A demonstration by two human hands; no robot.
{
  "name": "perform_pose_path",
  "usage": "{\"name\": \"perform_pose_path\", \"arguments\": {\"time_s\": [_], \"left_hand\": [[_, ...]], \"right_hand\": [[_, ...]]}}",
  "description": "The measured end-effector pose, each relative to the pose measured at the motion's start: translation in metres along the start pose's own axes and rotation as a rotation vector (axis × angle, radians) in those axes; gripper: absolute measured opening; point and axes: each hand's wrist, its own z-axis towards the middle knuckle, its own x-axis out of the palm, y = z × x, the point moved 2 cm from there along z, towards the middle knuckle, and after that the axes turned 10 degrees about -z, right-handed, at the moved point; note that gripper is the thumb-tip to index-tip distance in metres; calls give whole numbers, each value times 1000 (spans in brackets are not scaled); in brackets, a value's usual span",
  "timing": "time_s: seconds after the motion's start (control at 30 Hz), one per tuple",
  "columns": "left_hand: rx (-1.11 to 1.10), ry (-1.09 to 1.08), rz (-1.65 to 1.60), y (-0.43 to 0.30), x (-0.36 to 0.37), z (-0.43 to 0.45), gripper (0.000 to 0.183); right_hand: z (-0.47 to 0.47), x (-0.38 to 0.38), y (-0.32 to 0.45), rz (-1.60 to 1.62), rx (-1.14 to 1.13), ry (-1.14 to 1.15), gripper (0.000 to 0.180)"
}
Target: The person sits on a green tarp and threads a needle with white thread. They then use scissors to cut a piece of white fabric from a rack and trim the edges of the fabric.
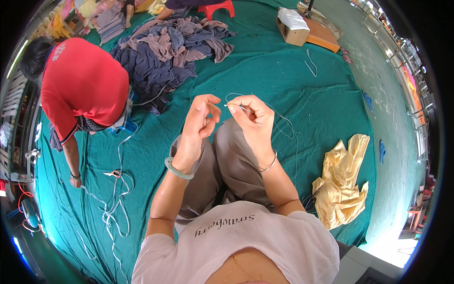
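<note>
My right hand [253,119] pinches a thin white thread [241,107] between thumb and forefinger. The thread's short tip, which looks knotted, sticks out toward my left hand [200,119]. That hand is raised just beside it, its fingers curled but apart, with nothing visible in them. Both hands hover above my knees in grey-brown trousers [230,142]. Past my right hand, a fine pale thread [291,129] loops over the green ground cloth [255,76] and runs down beside my right forearm.
To my right lies a crumpled yellow cloth [342,184], with dark scissor-like handles [310,201] partly under it. At left a person in red [85,85] bends toward a tangled white cord [120,198]. Grey and mauve cloths [156,56] are heaped ahead, near a wooden box [292,30].
</note>
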Motion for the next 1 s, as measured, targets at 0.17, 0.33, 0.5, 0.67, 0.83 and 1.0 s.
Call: {"name": "perform_pose_path", "arguments": {"time_s": [0.17,0.33,0.5,0.67,0.83,1.0], "left_hand": [[-63,28,-19,4,2,-5,24],[-84,30,-111,2,8,-9,25],[-74,22,-206,3,11,-10,27],[267,-24,76,-5,20,-12,16],[470,-59,182,4,8,-5,15],[685,-94,523,-1,11,-5,4]], "right_hand": [[1,0,8,47,7,-5,3],[1,2,17,78,-28,-21,4],[-1,-1,17,38,-18,26,5],[-3,2,20,81,19,33,5],[-4,3,19,114,21,67,6],[-4,4,19,53,32,80,5]]}}
